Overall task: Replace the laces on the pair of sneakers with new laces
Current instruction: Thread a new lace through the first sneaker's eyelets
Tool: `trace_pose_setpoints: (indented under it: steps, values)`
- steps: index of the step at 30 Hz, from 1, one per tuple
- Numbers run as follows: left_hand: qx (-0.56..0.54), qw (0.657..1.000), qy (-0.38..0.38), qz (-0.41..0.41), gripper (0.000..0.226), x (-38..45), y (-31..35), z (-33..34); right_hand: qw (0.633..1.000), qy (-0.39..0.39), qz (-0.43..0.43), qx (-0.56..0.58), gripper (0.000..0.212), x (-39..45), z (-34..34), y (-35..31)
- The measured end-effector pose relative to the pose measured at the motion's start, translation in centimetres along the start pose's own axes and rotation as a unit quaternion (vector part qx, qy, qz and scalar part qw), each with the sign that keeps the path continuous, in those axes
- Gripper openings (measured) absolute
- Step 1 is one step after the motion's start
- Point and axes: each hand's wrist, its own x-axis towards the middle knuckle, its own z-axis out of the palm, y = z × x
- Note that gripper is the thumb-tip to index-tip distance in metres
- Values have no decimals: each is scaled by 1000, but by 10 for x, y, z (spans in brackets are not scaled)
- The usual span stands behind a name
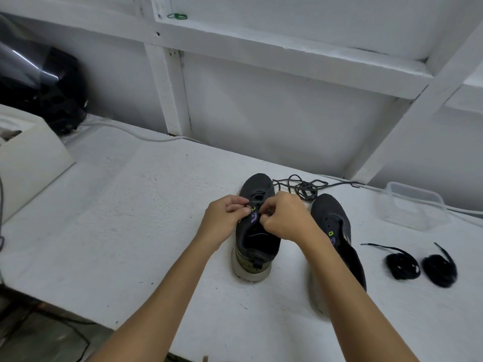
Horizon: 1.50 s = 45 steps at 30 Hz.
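A: Sneakers: left sneaker mid-desk, heel toward wearer, toe away. Left hand at its left side, grip pinched on old lace; right hand over the tongue, grip curled on the same lace. Judged: unthreading upper eyelets.

B: Further right?

A: Pulled-out lace heaped beyond the toes, out of the way. Right sneaker alongside, no lace seen in its eyelets. New laces, two coils, near the right edge, within reach for threading.
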Motion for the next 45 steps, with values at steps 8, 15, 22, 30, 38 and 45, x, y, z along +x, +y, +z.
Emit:
trace_pose_setpoints:
  steps: [8,15,22,30,38,45]
  values:
    - [76,996,2,39,13,1,3,-4,997,20,30,65,12,-2,16,2]
    - [112,993,-13,33,13,5,6,-15,995,3,15,94,17,-5,22,0]
    - [155,986,-7,54,14,6,16,-14,988,22,29,148,17,-7,30,0]
    - [200,980,-17,7,14,7,25,-16,985,37,41,163,20,-4,37,-11]
    - [-136,980,-26,-145,19,6,29,-5,986,80,31,145,19,-9,38,-11]
    - [-242,959,34,-144,16,2,17,-6,938,82,70,330,16,-14,35,-2]
